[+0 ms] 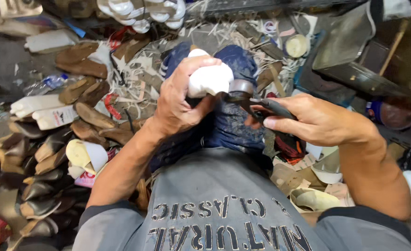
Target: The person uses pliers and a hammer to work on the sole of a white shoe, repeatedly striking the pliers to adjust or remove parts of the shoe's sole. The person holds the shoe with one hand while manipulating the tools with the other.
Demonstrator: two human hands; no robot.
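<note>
Head view is looking down on a person seated amid shoe parts, working over a lap covered in dark blue cloth [228,125]; the left hand [177,100] is wrapping tightly around a white shoe last [209,78], thumb and fingers pressing it against the knee; the right hand [307,120] is closing around the dark handles of pincers [261,103], whose metal head is meeting a brown strip of material [241,86] at the edge of the last, just beside the left thumb.

Risks, as I judge them: the tool's head is working very near the left thumb, so a slip off the strip could be pinching or striking it; the last is resting on soft cloth rather than a firm stand, so a hard pull could be twisting it out of the grip; too strong a tug could be tearing the strip or dragging it off line; whether the tool is biting the material fully I cannot tell, since the fingers are hiding the contact. Piles of brown soles [82,93] and dark shoe uppers [42,186] are crowding the left elbow, leaving little room for a recovery.
</note>
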